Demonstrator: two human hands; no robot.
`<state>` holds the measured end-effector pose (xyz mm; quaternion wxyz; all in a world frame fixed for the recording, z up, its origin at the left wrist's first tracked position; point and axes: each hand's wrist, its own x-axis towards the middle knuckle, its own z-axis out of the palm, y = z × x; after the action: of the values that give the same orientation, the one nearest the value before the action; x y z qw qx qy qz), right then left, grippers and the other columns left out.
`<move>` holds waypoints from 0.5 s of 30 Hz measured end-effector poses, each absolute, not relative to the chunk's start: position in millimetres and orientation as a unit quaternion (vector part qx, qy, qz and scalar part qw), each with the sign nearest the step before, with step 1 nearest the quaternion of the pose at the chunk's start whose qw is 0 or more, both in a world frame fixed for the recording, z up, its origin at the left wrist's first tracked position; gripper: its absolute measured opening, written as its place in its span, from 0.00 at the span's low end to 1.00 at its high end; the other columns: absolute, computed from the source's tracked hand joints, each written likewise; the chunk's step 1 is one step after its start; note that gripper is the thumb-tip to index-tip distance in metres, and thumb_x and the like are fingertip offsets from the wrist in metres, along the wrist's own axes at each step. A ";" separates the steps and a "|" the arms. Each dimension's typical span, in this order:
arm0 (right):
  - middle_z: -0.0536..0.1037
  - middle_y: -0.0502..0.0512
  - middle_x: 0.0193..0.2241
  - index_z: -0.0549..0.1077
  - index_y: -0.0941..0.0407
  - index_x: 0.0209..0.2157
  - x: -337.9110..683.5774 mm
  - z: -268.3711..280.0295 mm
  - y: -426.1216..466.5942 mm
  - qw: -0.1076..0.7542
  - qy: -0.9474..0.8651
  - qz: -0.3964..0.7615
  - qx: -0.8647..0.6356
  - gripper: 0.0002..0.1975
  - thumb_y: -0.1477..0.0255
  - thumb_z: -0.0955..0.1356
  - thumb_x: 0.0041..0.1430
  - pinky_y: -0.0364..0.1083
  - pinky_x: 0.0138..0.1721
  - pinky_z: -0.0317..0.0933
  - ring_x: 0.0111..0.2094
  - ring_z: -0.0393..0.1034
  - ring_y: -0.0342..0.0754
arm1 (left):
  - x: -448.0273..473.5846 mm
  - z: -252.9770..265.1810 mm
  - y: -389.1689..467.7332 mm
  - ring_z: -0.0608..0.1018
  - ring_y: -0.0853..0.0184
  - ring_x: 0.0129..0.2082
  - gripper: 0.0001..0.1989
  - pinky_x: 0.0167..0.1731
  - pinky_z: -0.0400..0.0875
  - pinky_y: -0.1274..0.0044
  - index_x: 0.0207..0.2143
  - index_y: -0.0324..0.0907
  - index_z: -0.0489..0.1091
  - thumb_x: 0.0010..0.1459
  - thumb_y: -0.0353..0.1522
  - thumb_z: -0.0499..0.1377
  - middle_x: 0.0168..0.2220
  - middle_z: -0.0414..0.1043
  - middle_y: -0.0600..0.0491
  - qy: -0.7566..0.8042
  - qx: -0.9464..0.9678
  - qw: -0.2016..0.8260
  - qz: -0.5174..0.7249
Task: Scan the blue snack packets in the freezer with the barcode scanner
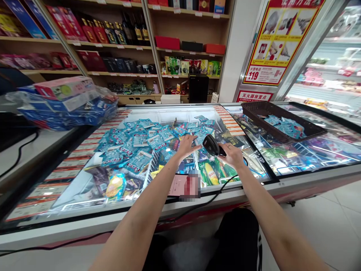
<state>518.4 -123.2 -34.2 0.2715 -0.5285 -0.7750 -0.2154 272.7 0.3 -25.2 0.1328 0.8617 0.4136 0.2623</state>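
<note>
A black plastic handheld scanner with a rounded head hangs above a white, glass-topped chest freezer, its handle gripped in my right fingers, which are curled around it. Facing it, just beside the head, my left fingers reach into a spread of small light-blue printed packets; the thumb stands apart from the rest, though whether they pinch a packet I cannot tell. To do this well, I judge, I should have one packet flat, its printed code clear of my thumb, and tip the scanner squarely toward it, with no neighbouring packet in its line; glare off the glass could spoil a reading. A thin black cord, apparently the scanner's, runs below my right wrist along the front edge and calls for slack, lest it snag the device with a pink screen, partly blurred out, between my forearms. Farther right, a dark brown rectangular tray holds more blue packets, well apart from the loose spread and best kept so to avoid a mix-up. Off to the left sits a plastic-wrapped stack of blue and pink boxes; behind, light wooden shelves carry bottles and boxed goods
</note>
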 end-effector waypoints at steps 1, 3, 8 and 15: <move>0.76 0.57 0.36 0.68 0.57 0.50 518.3 -34.0 -123.2 0.273 -0.775 -0.215 -0.528 0.21 0.60 0.66 0.58 0.47 0.38 0.61 0.40 0.70 0.52 | 271.7 -26.6 1.9 0.66 0.55 0.52 0.30 0.53 0.59 0.64 0.52 0.44 0.64 0.48 0.47 0.62 0.48 0.65 0.46 0.421 0.850 0.148 0.278; 0.76 0.57 0.37 0.68 0.57 0.50 518.1 -33.9 -123.1 0.273 -0.774 -0.216 -0.529 0.21 0.61 0.66 0.58 0.47 0.39 0.61 0.40 0.70 0.51 | 268.1 -29.0 5.3 0.68 0.57 0.48 0.30 0.48 0.63 0.67 0.50 0.42 0.64 0.47 0.45 0.64 0.48 0.65 0.45 0.435 0.821 0.186 0.320; 0.76 0.58 0.36 0.69 0.57 0.50 517.7 -34.8 -122.2 0.270 -0.774 -0.221 -0.528 0.22 0.60 0.66 0.58 0.46 0.38 0.61 0.40 0.70 0.52 | 252.1 -30.6 9.1 0.68 0.68 0.30 0.18 0.32 0.64 0.74 0.41 0.41 0.64 0.52 0.43 0.60 0.36 0.67 0.51 0.453 0.738 0.285 0.410; 0.76 0.57 0.37 0.69 0.56 0.50 518.1 -32.9 -123.4 0.259 -0.787 -0.222 -0.514 0.21 0.60 0.67 0.58 0.46 0.37 0.60 0.40 0.70 0.51 | 242.6 -31.3 7.2 0.67 0.72 0.28 0.19 0.29 0.63 0.78 0.39 0.42 0.63 0.49 0.40 0.64 0.30 0.62 0.56 0.430 0.615 0.379 0.542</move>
<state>518.1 -123.4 -32.9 0.2593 -0.5139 -0.7871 -0.2217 242.6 7.2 -31.3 0.3785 0.6150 0.4303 0.5416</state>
